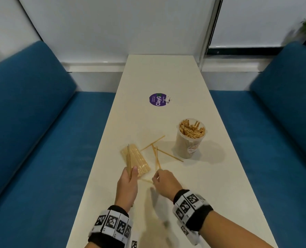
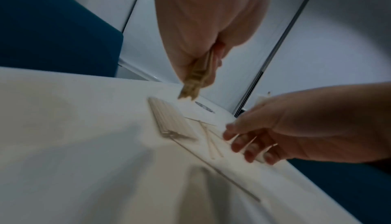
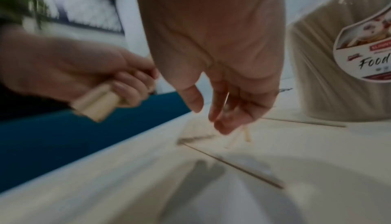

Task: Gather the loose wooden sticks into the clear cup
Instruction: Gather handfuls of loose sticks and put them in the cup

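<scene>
The clear cup (image 1: 191, 135) (image 3: 330, 70), packed with upright wooden sticks, stands on the white table (image 1: 166, 77) to the right. Several loose sticks (image 1: 168, 154) lie crossed between the cup and a flat wrapped pack of sticks (image 1: 138, 158) (image 2: 169, 120). My left hand (image 1: 131, 173) (image 2: 203, 70) grips a small bundle of sticks (image 1: 129, 160) (image 3: 97, 105) over the pack's near end. Just right of it, my right hand (image 1: 155, 177) (image 3: 211, 117) hovers low over the table and pinches a thin stick (image 3: 246, 134) between curled fingers (image 2: 239, 144).
A round purple sticker (image 1: 158, 99) lies farther up the table. Blue sofa seats (image 1: 41, 131) flank both long edges. One more stick (image 1: 146, 180) lies between my hands. White wall panels and a window frame close off the far end.
</scene>
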